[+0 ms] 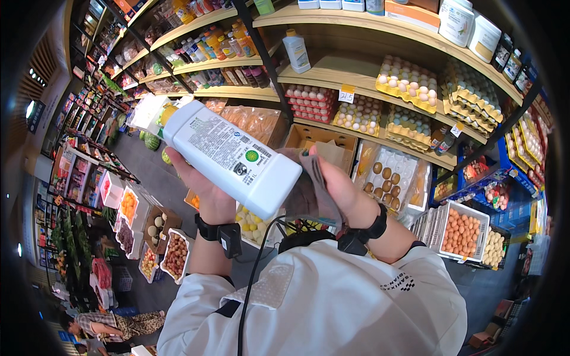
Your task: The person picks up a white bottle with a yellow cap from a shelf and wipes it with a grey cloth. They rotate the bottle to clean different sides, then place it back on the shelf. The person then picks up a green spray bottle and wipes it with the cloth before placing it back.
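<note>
A large white plastic bottle (231,155) with a yellow cap lies tilted across my left hand (202,189), its printed back label turned up and its cap end towards the upper left. Beneath and behind the bottle, my left palm and fingers bear it. Bunched in my right hand (338,182) is a grey cloth (311,191), which is at the base end of the bottle; part of the cloth and of my right fingers is hidden. Both wrists wear black straps with small boxes. A similar white bottle (297,52) stands upright on the wooden shelf ahead.
Wooden shelves (329,73) hold egg trays (407,84), drink bottles and white tubs (456,20). Below are an open cardboard box (303,133), a tray of kiwifruit (387,178) and a white basket of eggs (463,231). Fruit boxes stand left; a person (107,325) is at lower left.
</note>
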Tool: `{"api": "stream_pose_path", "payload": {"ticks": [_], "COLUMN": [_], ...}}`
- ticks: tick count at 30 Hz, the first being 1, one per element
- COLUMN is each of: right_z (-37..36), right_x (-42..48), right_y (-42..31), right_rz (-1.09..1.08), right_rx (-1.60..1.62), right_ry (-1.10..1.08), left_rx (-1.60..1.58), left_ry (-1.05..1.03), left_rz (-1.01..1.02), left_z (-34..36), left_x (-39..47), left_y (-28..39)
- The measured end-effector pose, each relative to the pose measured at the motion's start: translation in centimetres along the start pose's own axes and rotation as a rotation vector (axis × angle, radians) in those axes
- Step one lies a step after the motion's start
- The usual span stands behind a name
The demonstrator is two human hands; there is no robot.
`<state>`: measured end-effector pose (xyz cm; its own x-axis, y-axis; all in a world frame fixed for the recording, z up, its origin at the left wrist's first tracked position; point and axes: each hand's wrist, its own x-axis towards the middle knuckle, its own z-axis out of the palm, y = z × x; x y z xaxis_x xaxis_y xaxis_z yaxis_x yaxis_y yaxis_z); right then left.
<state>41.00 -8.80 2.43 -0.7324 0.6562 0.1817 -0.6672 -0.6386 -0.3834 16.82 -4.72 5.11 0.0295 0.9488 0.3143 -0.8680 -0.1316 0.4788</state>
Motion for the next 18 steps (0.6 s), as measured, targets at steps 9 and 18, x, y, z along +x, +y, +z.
{"api": "stream_pose_path", "payload": {"ticks": [9, 18], "right_z": [-0.9, -1.7], "right_x": [3.0, 2.9], "right_y": [2.8, 0.8], "right_rz": [-1.081, -1.120], "right_rx": [-0.672, -1.657], "right_ry": [0.306, 0.405], "left_rx": [0.083, 0.099], "left_ry": [0.443, 0.468], "left_rz": [-0.049, -0.049], "left_z": [1.2, -1.5], "left_x": [0.1, -1.3], "left_y": [-5.3, -7.0]}}
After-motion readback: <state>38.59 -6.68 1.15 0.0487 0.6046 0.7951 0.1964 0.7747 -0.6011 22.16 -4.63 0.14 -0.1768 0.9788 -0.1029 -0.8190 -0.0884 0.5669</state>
